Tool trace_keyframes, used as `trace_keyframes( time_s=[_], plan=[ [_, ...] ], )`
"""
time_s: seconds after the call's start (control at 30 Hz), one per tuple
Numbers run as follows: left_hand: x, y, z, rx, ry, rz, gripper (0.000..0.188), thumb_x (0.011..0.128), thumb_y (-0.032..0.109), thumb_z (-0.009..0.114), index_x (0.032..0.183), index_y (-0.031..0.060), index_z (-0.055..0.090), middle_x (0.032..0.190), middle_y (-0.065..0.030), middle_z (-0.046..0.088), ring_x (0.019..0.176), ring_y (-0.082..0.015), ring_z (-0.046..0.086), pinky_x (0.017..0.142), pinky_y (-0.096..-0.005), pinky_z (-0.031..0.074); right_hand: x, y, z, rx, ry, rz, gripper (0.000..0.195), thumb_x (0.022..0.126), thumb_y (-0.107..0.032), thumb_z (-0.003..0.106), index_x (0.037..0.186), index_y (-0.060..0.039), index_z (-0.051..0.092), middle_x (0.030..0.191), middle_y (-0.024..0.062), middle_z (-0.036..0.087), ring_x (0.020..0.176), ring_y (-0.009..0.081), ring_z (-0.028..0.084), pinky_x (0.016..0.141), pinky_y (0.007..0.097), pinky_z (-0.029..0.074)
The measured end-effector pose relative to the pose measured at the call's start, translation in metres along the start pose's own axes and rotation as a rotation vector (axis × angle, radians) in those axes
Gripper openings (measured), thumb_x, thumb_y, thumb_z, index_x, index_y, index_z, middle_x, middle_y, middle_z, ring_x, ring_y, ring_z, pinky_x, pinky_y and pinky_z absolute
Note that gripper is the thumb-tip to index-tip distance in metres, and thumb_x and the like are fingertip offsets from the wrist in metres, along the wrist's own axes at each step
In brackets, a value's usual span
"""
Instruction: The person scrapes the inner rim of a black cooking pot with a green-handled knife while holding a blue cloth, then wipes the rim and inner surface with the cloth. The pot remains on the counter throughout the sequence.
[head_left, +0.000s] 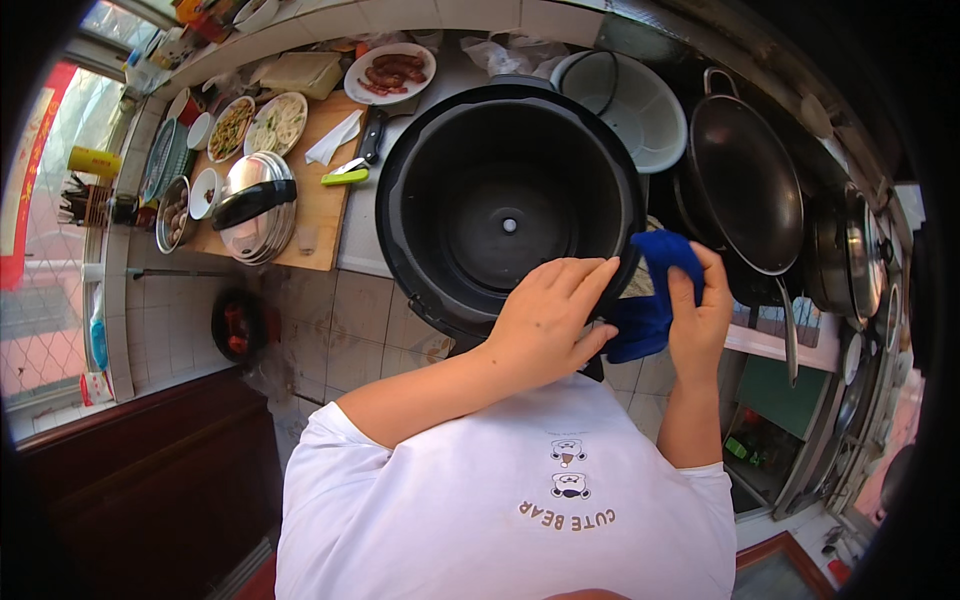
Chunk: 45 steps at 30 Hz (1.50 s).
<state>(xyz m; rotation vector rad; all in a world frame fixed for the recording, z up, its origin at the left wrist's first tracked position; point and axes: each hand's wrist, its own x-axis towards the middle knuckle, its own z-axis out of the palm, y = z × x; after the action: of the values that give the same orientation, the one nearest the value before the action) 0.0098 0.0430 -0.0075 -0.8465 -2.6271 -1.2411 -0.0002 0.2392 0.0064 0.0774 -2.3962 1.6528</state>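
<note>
A large black electric cooker body (491, 270), uncovered and showing its dark inside with a small metal knob in the bottom, stands before me. My left hand (551, 311) rests over its near right rim, fingers extended and slightly apart, with no object seen in it. Just right of the rim, my right hand (701, 304) pinches a blue cloth (660, 259) between thumb and fingers. Part of the cloth hangs down beside the cooker, close to my left fingertips. Whether the cloth touches the rim, I cannot tell.
Left, a wooden cutting board (322, 217) bears a steel lid (255, 225), plates of food and a green-handled peeler or knife (345, 177). A black-handled knife (371, 135) lies near its edge. Behind are a sausage plate (390, 73) and pale basin (637, 112). A wok (742, 180) stands right.
</note>
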Motion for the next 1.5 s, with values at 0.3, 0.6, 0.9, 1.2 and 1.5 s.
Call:
trace_keyframes(
  time_s=[0.3, 0.6, 0.9, 1.2, 1.5],
  plan=[
    [-0.013, -0.009, 0.002, 0.174, -0.223, -0.107, 0.066, 0.077, 0.023, 0.074, 0.132, -0.0027, 0.048, 0.091, -0.0123, 0.065, 0.081, -0.0243, 0.065, 0.069, -0.033, 0.052, 0.069, -0.001, 0.022, -0.297, -0.03, -0.173, 0.018, 0.088, -0.006, 0.062, 0.106, -0.004, 0.066, 0.095, 0.0086, 0.064, 0.086, 0.019, 0.063, 0.077, 0.0285, 0.048],
    [-0.014, -0.015, -0.015, 0.051, -0.234, -0.124, 0.05, 0.08, 0.026, 0.072, 0.121, 0.0011, 0.058, 0.098, -0.0111, 0.069, 0.086, -0.025, 0.067, 0.071, -0.0333, 0.054, 0.077, -0.009, 0.048, -0.354, -0.061, -0.255, 0.023, 0.086, -0.004, 0.063, 0.109, -0.0076, 0.065, 0.099, 0.0096, 0.066, 0.091, 0.0248, 0.065, 0.08, 0.0312, 0.05],
    [-0.026, -0.068, -0.101, 0.678, 0.235, -0.322, 0.053, 0.076, 0.016, 0.074, 0.125, 0.0024, 0.057, 0.116, -0.0154, 0.062, 0.101, -0.0347, 0.061, 0.087, -0.0412, 0.049, 0.008, 0.0, 0.068, -0.099, -0.401, -0.543, 0.038, 0.067, -0.005, 0.071, 0.104, -0.0118, 0.069, 0.07, 0.0005, 0.054, 0.055, 0.0144, 0.053, 0.046, 0.0258, 0.038],
    [0.017, -0.088, -0.093, 0.851, -0.118, -0.932, 0.09, 0.079, 0.031, 0.072, 0.147, -0.0042, 0.024, 0.119, -0.0216, 0.058, 0.095, -0.0346, 0.065, 0.078, -0.0415, 0.053, 0.007, 0.018, 0.062, 0.009, -0.453, -0.653, 0.029, 0.078, -0.017, 0.068, 0.107, -0.0124, 0.068, 0.063, -0.0029, 0.043, 0.047, 0.0101, 0.04, 0.041, 0.0246, 0.027],
    [0.016, -0.103, -0.088, 0.956, -0.085, -0.855, 0.079, 0.083, 0.021, 0.065, 0.147, -0.0009, 0.024, 0.115, -0.0219, 0.057, 0.083, -0.0356, 0.067, 0.071, -0.0436, 0.054, 0.012, 0.019, 0.06, 0.126, -0.508, -0.612, 0.024, 0.083, -0.017, 0.064, 0.106, -0.0126, 0.069, 0.06, -0.0034, 0.041, 0.047, 0.008, 0.039, 0.041, 0.022, 0.027]
  ],
)
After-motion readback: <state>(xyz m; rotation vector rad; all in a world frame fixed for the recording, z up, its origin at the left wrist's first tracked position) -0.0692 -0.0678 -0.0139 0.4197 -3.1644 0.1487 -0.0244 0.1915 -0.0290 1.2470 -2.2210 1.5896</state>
